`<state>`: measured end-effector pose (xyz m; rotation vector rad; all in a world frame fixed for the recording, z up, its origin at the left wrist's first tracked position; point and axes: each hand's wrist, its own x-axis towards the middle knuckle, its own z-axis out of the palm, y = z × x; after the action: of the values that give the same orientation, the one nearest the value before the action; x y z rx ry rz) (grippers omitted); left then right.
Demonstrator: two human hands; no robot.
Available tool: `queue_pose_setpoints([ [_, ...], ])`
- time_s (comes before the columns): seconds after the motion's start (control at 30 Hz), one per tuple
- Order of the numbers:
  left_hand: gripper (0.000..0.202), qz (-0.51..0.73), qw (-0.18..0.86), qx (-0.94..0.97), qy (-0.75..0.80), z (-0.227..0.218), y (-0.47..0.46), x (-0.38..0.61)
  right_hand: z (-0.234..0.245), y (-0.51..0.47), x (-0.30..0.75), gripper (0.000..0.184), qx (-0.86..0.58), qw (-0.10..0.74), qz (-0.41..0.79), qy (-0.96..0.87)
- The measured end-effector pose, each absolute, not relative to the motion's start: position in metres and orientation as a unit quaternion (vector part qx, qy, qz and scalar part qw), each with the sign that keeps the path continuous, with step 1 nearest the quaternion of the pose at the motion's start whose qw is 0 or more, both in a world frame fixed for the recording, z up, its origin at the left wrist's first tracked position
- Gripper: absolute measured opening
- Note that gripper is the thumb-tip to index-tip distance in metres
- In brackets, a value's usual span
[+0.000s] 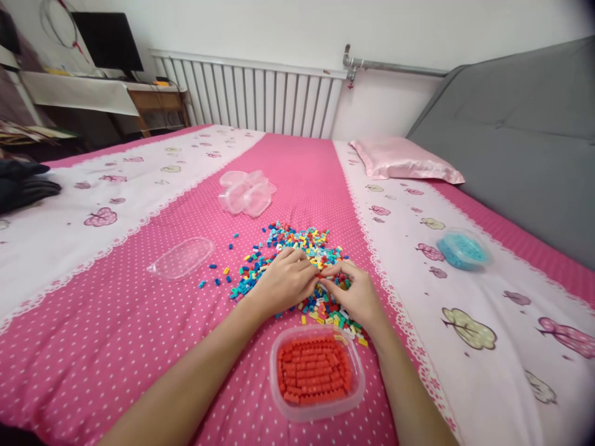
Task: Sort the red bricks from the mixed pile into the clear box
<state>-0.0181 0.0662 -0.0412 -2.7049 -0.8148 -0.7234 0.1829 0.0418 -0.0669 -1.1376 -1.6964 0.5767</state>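
A spread-out heap of small toy building bricks (253, 269) in many colours lies on the bed, and both hands are over it. My left hand (286, 279) has its fingers bent and pressed together, the tips pointing right. Facing it, my right hand (356, 291) pinches with thumb and forefinger. A bit of red, apparently a small red toy brick, shows where the fingertips of the two hands meet; the fingers partly hide it. Just in front of the heap, between my forearms, stands a clear plastic tub (274, 378) with red bricks (313, 371) packed in rows.
A clear lid (183, 258) lies left of the heap. Behind it are several stacked clear containers (246, 193). On the right stands a tub of light-blue bricks (462, 249). A pink pillow (404, 159) lies near the grey headboard (515, 136); a radiator (251, 93) lines the wall.
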Motion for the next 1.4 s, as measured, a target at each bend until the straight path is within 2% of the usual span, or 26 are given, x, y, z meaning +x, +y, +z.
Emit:
queue_pose_setpoints([
  [0.1,0.027,-0.262,0.13,-0.918,-0.269,-0.044,0.065,-0.017,-0.063,0.038,0.181,0.001,-0.461,0.483,0.222,-0.711],
  [0.4,0.024,-0.279,0.14,-0.912,-0.264,-0.051,0.065,-0.015,-0.06,0.035,0.173,0.007,-0.455,0.485,0.2,-0.72],
  [0.57,0.024,-0.288,0.105,-0.913,-0.271,-0.047,0.065,-0.014,-0.061,0.036,0.174,0.008,-0.454,0.488,0.208,-0.716],
  [0.77,0.013,-0.344,0.036,-0.885,-0.312,-0.04,0.064,-0.021,-0.06,0.035,0.178,0.002,-0.443,0.506,0.244,-0.699],
  [0.93,0.009,-0.354,-0.007,-0.887,-0.297,-0.037,0.062,-0.029,-0.057,0.034,0.176,0.005,-0.419,0.518,0.317,-0.675],
  [1.13,0.003,-0.343,-0.027,-0.893,-0.291,-0.035,0.06,-0.034,-0.057,0.032,0.173,0.009,-0.419,0.515,0.322,-0.675],
  [1.3,0.013,-0.305,-0.029,-0.902,-0.304,-0.035,0.06,-0.035,-0.055,0.029,0.179,0.011,-0.432,0.519,0.306,-0.671],
  [1.4,0.019,-0.256,-0.027,-0.915,-0.31,-0.037,0.061,-0.035,-0.046,0.026,0.19,0.009,-0.445,0.55,0.282,-0.648],
])
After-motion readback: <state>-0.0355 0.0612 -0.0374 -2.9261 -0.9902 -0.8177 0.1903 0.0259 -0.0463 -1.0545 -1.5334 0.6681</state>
